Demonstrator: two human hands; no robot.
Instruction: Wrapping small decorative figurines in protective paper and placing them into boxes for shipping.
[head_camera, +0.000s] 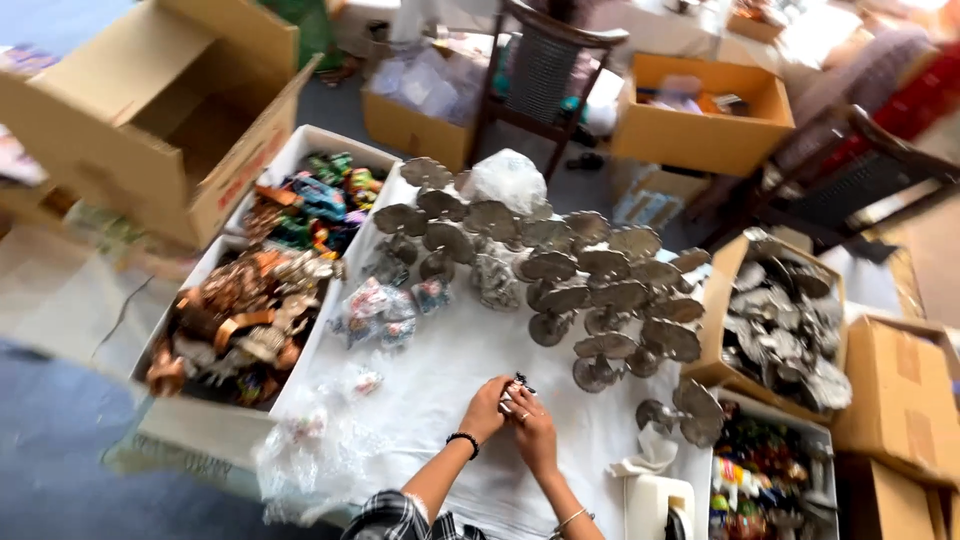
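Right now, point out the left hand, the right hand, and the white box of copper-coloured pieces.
left hand (487, 408), head view, on its back.
right hand (530, 420), head view, on the knuckles.
white box of copper-coloured pieces (300, 142), head view, on its far rim.
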